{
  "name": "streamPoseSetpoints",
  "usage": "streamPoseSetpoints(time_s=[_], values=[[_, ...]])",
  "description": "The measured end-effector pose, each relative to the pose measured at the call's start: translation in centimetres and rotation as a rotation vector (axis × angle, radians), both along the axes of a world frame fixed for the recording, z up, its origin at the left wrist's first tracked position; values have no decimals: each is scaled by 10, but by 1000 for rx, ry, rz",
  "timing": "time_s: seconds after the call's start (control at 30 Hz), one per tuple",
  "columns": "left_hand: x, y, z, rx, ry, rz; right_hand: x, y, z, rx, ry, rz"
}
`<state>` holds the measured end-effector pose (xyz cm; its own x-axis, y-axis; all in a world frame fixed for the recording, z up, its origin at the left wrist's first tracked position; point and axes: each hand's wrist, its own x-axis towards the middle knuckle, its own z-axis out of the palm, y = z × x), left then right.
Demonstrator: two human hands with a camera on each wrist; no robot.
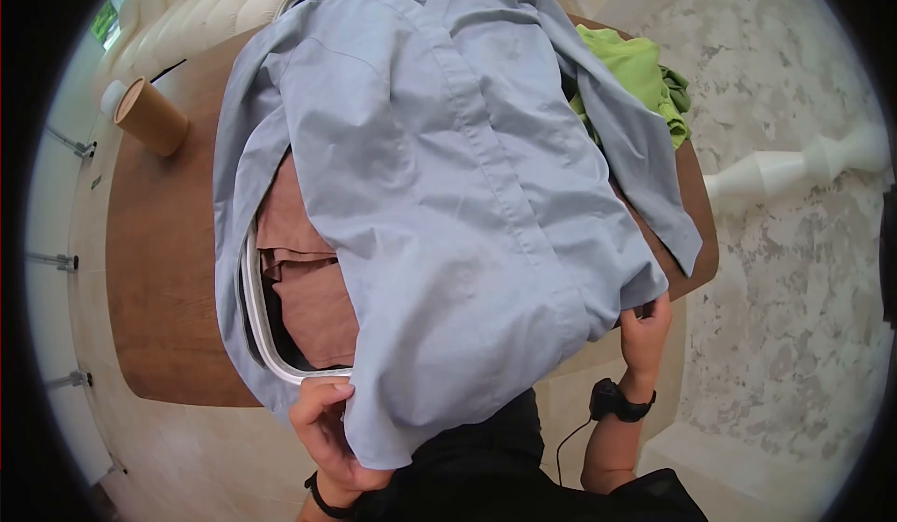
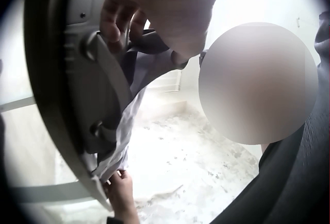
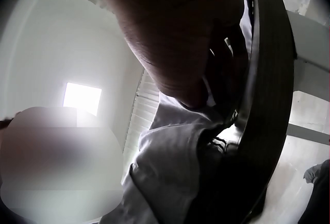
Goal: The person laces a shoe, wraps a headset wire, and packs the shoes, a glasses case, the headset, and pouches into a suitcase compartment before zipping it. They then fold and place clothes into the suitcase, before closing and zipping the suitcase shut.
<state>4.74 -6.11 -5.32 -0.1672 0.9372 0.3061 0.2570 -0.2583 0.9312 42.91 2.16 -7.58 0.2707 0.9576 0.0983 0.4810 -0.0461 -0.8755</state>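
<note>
A light blue-grey long-sleeved shirt (image 1: 420, 195) lies spread front up over an open suitcase (image 1: 257, 326) on the table. My left hand (image 1: 327, 429) pinches the shirt's lower left corner at the near edge; the left wrist view shows that hand (image 2: 160, 13) beside the suitcase's side with its handle (image 2: 111, 74). At the hem's lower right, my right hand (image 1: 647, 335) grips the cloth between thumb and fingers. Folded brownish-pink clothing (image 1: 313, 307) shows inside the suitcase, left of the shirt. The shirt covers most of the suitcase, and one sleeve hangs down its left side.
The wooden table (image 1: 159, 288) has a brown cardboard tube (image 1: 151, 118) at its back left, with a white object (image 1: 112, 97) behind it. Bright green clothing (image 1: 626, 64) lies at the back right. A white turned post (image 1: 794, 167) stands right of the table. A cream padded sofa (image 1: 187, 8) is behind.
</note>
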Motion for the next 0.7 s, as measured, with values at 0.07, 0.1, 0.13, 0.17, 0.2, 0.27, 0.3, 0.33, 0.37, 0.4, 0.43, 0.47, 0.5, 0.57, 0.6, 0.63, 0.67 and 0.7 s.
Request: streamPoseSetpoints(time_s=[0.07, 0.1, 0.13, 0.17, 0.2, 0.27, 0.3, 0.33, 0.37, 0.4, 0.43, 0.47, 0.5, 0.57, 0.6, 0.63, 0.67, 0.7], values=[[2, -1, 2, -27, -41, 18, -1, 4, 0, -23, -18, -24], [3, -2, 4, -55, -80, 38, -2, 6, 0, -46, -34, -46], [4, -2, 5, -55, -80, 38, -6, 7, 5, -46, -34, -46], [6, -2, 6, -86, -79, 85, -10, 8, 15, -115, -108, -82], [6, -2, 7, -116, -79, 133, -13, 9, 20, -184, -182, -117], [5, -3, 9, -129, -115, 157, -13, 12, 18, -48, -297, -102], [5, -3, 10, -143, -152, 180, -12, 12, 17, 87, -413, -89], [4, -3, 11, -144, -152, 180, -6, 12, 11, 86, -413, -90], [4, -3, 11, -122, -156, 224, 5, 9, 0, 156, -199, -137], [3, -3, 12, -101, -160, 269, 15, 6, -8, 224, 16, -183], [3, -3, 13, -101, -159, 269, 25, 1, -14, 224, 17, -182], [3, -1, 15, -93, -155, 266, 33, -5, -18, 211, 313, -185], [2, -1, 16, -85, -151, 263, 38, -8, -21, 194, 609, -186], [2, -1, 17, -89, -146, 264, 7, 16, 2, 261, 357, -140], [2, -1, 17, -94, -143, 264, -4, 26, 12, 324, 102, -95], [2, -1, 17, -90, -142, 265, -3, 28, 16, 328, 103, -94], [2, -1, 17, -111, -146, 298, 0, 30, 19, 332, 206, -76], [2, -2, 17, -132, -150, 331, 3, 31, 22, 335, 308, -59]])
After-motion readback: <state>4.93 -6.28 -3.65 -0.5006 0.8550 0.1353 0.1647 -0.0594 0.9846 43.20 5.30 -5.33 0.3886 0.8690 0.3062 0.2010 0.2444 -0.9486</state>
